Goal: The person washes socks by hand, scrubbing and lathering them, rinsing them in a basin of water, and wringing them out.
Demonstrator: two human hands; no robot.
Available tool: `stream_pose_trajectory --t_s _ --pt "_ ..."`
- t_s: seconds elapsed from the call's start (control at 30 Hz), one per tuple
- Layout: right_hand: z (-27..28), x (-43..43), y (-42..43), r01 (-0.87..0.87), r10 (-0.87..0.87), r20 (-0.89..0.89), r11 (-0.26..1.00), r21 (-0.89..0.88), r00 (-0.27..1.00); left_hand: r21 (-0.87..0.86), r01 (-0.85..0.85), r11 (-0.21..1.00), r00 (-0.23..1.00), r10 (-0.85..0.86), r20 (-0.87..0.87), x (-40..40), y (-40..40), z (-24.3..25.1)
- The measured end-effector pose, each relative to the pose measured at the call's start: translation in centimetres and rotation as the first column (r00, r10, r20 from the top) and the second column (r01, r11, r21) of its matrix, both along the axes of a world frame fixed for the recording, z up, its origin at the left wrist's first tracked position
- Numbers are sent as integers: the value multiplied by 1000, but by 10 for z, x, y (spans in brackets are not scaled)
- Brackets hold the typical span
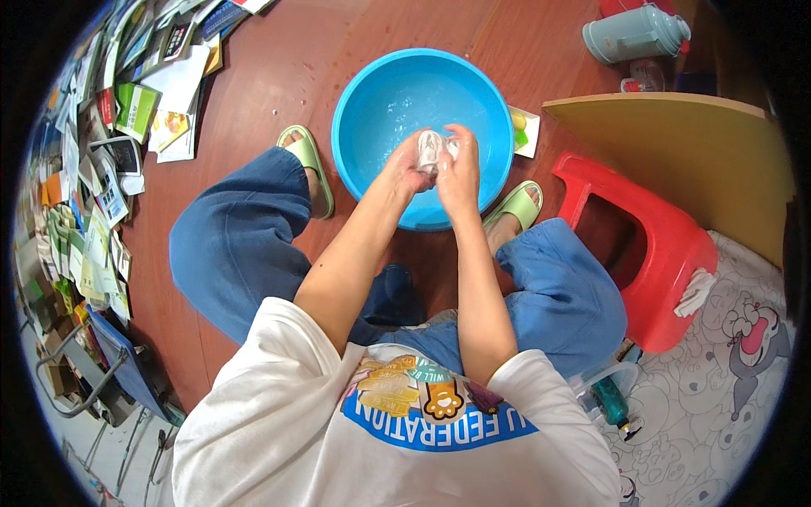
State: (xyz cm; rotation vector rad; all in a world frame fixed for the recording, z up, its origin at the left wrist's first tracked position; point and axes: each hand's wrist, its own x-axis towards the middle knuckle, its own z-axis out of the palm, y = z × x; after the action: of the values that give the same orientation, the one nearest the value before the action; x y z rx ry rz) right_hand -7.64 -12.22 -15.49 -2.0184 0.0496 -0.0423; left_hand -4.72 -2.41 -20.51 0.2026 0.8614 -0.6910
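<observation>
A blue plastic basin [374, 82] with water in it stands on the floor between my feet. Over its near half, both hands meet around a small wet white cloth [431, 149], which is bunched up. My left hand [405, 165] cups the cloth from the left side. From the right, my right hand [461, 168] grips it with curled fingers and thumb. The cloth is above the water, and part of it is hidden by the fingers. I cannot tell what kind of garment or cloth it is.
On the right stands a red plastic stool [671, 253] with a white cloth [696, 293] on it. A small white tray [531, 136] holding a yellow and a green item sits beside the basin. Books and papers [133, 108] are heaped at left. A thermos flask [633, 35] is at the far right.
</observation>
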Motion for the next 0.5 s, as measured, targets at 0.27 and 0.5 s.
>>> stream_pose_trajectory --t_s 0.27,0.5 --pt "56 1 19 -126 101 -100 946 -300 990 97 -63 993 972 39 232 -25 5 29" --pt "20 4 19 -70 60 -46 957 -281 997 316 -11 949 985 -44 168 -35 0 51"
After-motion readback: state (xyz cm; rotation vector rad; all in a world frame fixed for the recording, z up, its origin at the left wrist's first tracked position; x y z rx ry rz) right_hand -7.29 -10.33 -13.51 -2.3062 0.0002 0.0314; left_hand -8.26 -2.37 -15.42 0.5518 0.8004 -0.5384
